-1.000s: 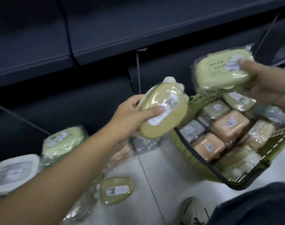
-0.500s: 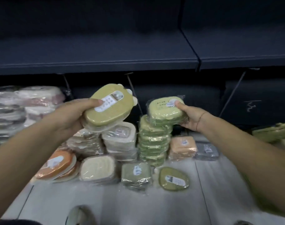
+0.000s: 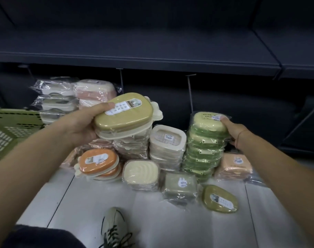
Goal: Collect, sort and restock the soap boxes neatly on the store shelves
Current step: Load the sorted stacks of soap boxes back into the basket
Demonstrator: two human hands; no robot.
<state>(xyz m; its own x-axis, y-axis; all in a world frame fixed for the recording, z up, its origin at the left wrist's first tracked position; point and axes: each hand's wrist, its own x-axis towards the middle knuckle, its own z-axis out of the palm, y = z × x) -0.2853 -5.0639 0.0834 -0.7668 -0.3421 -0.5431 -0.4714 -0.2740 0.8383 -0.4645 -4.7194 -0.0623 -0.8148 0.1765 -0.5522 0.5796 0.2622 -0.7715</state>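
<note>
- On the pale floor (image 3: 91, 203) under the dark shelf (image 3: 134, 59), wrapped soap boxes sit in sorted piles.
- The left hand (image 3: 81, 126) holds an olive soap box (image 3: 124, 113) up in the air over the left-hand piles, thumb across its lid and fingers curled underneath.
- The right hand (image 3: 233, 129) grips a pale green soap box (image 3: 209, 122) at the very top of the green stack (image 3: 200, 154), thumb on its label; the other fingers are hidden behind it.
- Just beside that stack is a white stack (image 3: 167, 140), and in front lie an orange soap box (image 3: 97, 160), a cream one (image 3: 141, 171) and a grey-green one (image 3: 179, 183).
- A green basket (image 3: 9, 126) stands at the far left.
- A laced shoe (image 3: 115, 228) is planted nearest the person.
</note>
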